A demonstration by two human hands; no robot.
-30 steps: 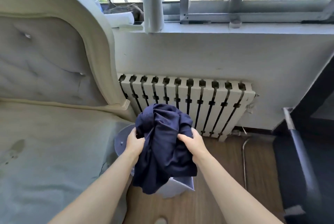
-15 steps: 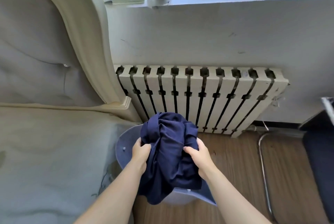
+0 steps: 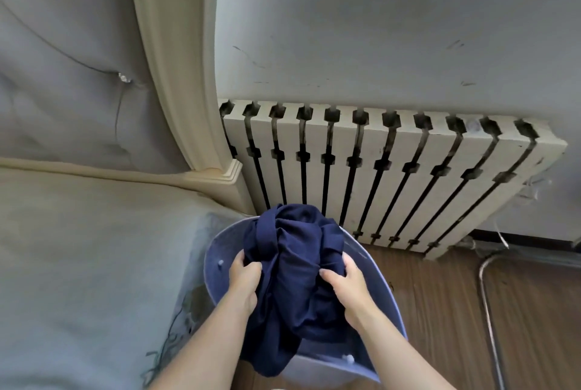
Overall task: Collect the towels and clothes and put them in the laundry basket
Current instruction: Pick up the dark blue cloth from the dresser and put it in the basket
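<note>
Crumpled navy cloth [image 3: 295, 276], soft and bunched, gripped by both hands' fingers [image 3: 243, 267] above the rounded basket [image 3: 211, 267].

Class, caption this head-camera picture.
Both hands, left hand and right hand, hold bunched navy clothing over laundry basket.

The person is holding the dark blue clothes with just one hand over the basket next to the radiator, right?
Not one hand: the head view shows both the left hand and right hand gripping the dark blue clothes over the basket next to the radiator.
</note>
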